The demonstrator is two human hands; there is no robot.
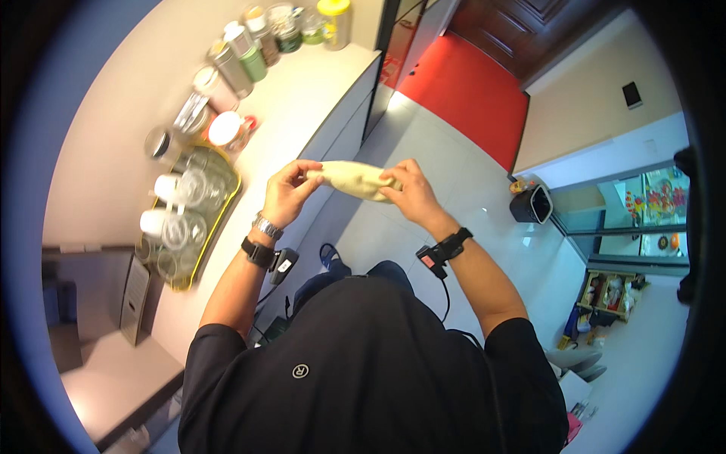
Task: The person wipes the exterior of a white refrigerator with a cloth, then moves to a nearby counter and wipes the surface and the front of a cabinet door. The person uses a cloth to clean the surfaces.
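Note:
A pale yellow cloth point(353, 180) stretches between my two hands, held in the air over the tiled floor just past the counter's front edge. My left hand point(289, 190) pinches its left end between thumb and fingers. At the other end, my right hand point(413, 190) grips the cloth in the same way. The cloth looks folded lengthwise and sags slightly in the middle. A metal watch point(267, 226) and a black strap with a small device point(282, 265) sit on my left wrist. Another strapped device point(434, 260) is on my right wrist.
On the counter point(283, 122) to the left, a yellow-rimmed tray point(233, 196) bears several glasses and white cups. Behind it stand several tumblers and bottles point(229, 68) along the wall. A black waste bin point(531, 204) stands on the floor at right, beyond it a red mat point(465, 102).

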